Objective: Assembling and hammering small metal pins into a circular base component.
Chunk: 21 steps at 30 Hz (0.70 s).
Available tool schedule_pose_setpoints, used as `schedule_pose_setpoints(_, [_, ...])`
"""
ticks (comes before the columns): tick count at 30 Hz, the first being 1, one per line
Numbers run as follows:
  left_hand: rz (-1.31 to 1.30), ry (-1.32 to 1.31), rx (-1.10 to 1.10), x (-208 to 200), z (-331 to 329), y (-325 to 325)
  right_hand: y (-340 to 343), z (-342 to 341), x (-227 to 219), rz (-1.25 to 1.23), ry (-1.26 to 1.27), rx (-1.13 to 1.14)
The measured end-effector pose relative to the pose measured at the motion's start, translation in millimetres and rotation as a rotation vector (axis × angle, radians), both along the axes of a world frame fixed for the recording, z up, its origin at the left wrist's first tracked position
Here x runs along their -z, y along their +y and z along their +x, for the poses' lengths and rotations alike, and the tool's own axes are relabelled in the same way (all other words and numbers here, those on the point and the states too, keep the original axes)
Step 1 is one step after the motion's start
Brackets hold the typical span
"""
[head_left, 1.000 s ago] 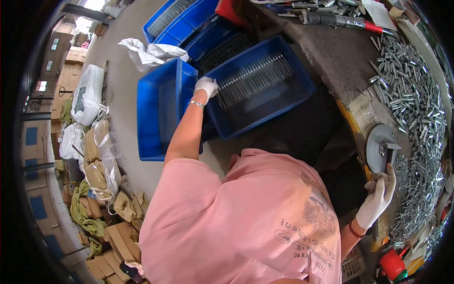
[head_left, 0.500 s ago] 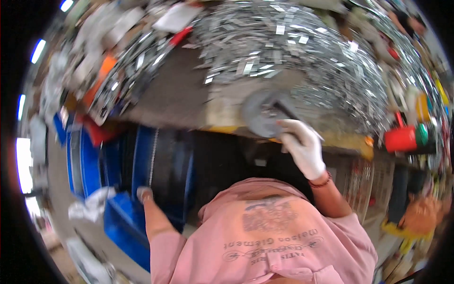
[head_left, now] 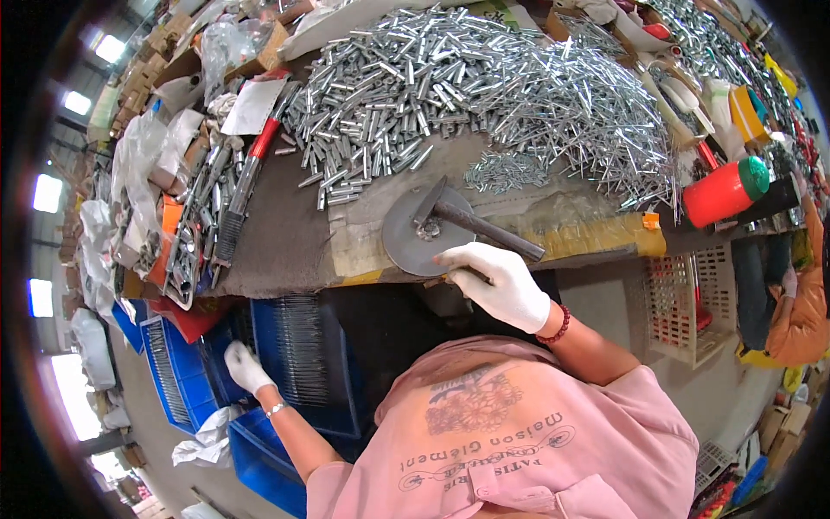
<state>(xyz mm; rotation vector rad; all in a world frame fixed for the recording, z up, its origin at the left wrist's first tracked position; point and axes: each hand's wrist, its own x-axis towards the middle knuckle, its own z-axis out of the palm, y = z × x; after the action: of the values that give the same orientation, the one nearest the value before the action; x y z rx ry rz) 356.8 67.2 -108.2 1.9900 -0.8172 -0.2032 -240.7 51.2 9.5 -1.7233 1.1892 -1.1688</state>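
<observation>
My right hand (head_left: 500, 284), in a white glove, hovers at the bench's front edge beside a round grey plate (head_left: 399, 235). Its fingers point at the plate's rim, slightly apart, with nothing visible between them. A hammer (head_left: 484, 228) lies across the plate, its handle slanting toward the right. Low on the left, my gloved left hand (head_left: 247, 369) is curled between blue bins; whatever it may hold is hidden. One blue bin (head_left: 347, 394) beside it contains rows of thin metal rods (head_left: 300, 350). Small metal pins (head_left: 506, 171) lie beyond the plate.
Large heaps of short metal tubes (head_left: 389, 86) and thin pins (head_left: 588, 112) cover the bench's far side. Tools, including a red-handled one (head_left: 264, 138), crowd the left. A red cylinder with a green end (head_left: 724, 192) lies right. Below stands a plastic crate (head_left: 673, 320); another person (head_left: 795, 303) is beyond.
My left hand has moved up and slightly left, farther among the blue bins. My right hand has shifted left relative to the hammer, nearer the plate's front rim. The view has turned and sharpened.
</observation>
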Motion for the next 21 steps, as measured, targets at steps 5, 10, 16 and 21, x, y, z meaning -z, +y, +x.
schedule_pose_setpoints(5, [-0.067, -0.213, 0.749, -172, -258, -110, -2, 0, 10, -0.059, -0.008, 0.045])
schedule_pose_setpoints(10, [-0.036, -0.538, 1.196, -171, -411, -184, 1, -2, 9, -0.059, -0.022, 0.056])
schedule_pose_setpoints(16, [0.233, -0.942, 1.167, -143, -445, -228, 1, 6, 16, -0.153, -0.061, 0.047])
schedule_pose_setpoints(21, [0.418, -0.909, 1.266, -160, -447, -231, 3, 3, 26, -0.203, -0.056, 0.051])
